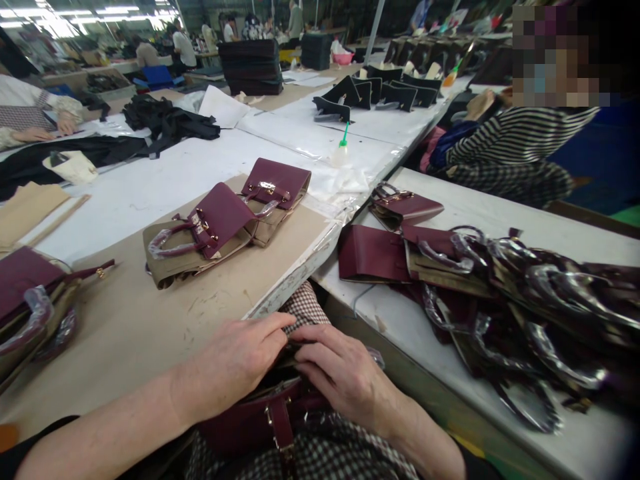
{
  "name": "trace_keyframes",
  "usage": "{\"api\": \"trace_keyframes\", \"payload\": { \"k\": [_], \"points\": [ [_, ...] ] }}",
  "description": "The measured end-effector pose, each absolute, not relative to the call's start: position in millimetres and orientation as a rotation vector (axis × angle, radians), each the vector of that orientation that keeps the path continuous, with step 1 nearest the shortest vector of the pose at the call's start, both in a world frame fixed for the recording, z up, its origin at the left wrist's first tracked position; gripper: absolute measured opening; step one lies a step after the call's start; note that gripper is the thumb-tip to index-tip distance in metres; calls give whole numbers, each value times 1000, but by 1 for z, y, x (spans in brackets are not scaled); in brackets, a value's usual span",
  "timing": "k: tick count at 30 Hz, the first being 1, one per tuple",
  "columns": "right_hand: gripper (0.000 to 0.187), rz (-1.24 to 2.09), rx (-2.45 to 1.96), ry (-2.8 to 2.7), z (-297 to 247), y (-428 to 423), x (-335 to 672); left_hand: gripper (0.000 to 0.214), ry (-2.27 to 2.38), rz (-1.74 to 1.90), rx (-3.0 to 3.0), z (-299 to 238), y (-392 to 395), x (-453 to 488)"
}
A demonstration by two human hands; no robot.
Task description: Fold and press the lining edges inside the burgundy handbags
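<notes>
A maroon handbag (240, 427) with gold fittings and a buckled strap rests on my lap, against a checkered cloth. At its upper edge, my left hand (245, 357) has its fingers closed on the bag's rim. Facing it, my right hand (345, 370) pinches the same edge with bent fingers, the fingertips of both hands almost meeting. Exactly what lies under the fingertips is hidden. Just past my hands on the table, two maroon handbags (225, 220) with plastic-wrapped handles lie on brown paper.
Another maroon bag (30, 300) lies at the left table edge. A heap of maroon bags (500, 300) covers the right-hand table. Farther back are a green-tipped glue bottle (341, 150), black bag pieces (375, 93) and black fabric (165, 123). A co-worker in a striped sleeve (515, 137) sits at right.
</notes>
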State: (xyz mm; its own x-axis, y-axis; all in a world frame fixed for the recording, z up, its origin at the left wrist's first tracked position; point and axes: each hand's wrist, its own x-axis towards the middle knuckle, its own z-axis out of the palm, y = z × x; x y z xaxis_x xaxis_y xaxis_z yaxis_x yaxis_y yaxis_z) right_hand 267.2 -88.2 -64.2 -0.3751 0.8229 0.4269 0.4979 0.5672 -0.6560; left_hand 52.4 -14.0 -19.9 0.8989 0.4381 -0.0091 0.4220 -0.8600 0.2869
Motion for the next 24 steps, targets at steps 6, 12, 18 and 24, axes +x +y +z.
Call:
{"api": "trace_keyframes", "payload": {
  "k": [6, 12, 18, 24],
  "points": [
    [10, 629, -1137, -2006, -73, -90, 267, 19, 406, 155, 2844, -13, -5, 63],
    [12, 635, -1165, -2013, -73, -87, 265, 13, 186, 50, 2858, -12, 6, 68],
    [19, 611, -1174, -2018, -75, -87, 262, 18, 145, 128, 2761, -18, 8, 65],
    [10, 720, -1221, -2019, -61, -88, 267, 17, 143, 166, 2772, -14, 9, 60]
  ]
}}
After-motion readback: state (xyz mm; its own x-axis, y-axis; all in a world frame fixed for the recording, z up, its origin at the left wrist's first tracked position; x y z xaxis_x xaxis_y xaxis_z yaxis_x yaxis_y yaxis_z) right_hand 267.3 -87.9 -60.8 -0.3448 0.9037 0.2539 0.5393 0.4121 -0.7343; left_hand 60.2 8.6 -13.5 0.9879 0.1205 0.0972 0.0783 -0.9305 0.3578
